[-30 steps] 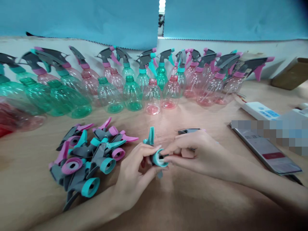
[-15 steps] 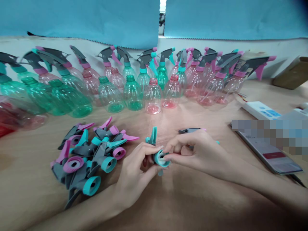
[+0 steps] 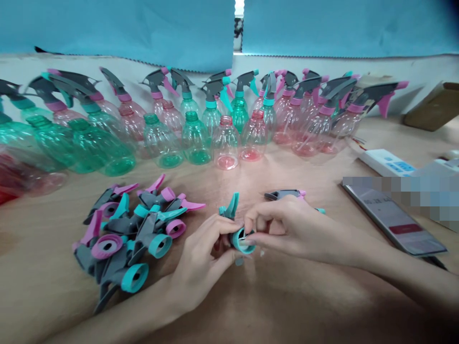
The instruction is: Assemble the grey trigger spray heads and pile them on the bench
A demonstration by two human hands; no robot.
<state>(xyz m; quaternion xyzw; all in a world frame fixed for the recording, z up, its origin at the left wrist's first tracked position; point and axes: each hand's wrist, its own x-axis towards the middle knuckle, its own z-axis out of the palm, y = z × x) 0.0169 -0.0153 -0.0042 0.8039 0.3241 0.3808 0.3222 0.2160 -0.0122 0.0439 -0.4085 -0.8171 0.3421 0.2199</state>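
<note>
My left hand (image 3: 201,260) grips a grey trigger spray head (image 3: 244,241) with a teal collar, whose open end faces me and to the right. Its teal trigger (image 3: 234,204) sticks up beyond my fingers, which hide much of the grey body. At the collar's mouth, my right hand (image 3: 283,229) is closed in a pinch, thumb and forefinger on a small whitish part at the opening; its exact kind is hard to make out. A tiny translucent bit (image 3: 262,253) shows just below the right fingertips. Beyond that hand lies another grey spray head (image 3: 283,194), partly covered.
Left of my hands is a pile of grey spray heads (image 3: 138,239) with pink or teal collars. Capless bottles (image 3: 227,145) stand in front of bottles with sprayers fitted (image 3: 304,124). On the right are a phone (image 3: 390,220), a white power strip (image 3: 387,162) and a brown box (image 3: 430,106).
The spray head has tilted slightly, with its trigger now leaning right. My right fingertips stay at the collar, and the translucent bit below them has come into view. The camera view has shifted a little.
</note>
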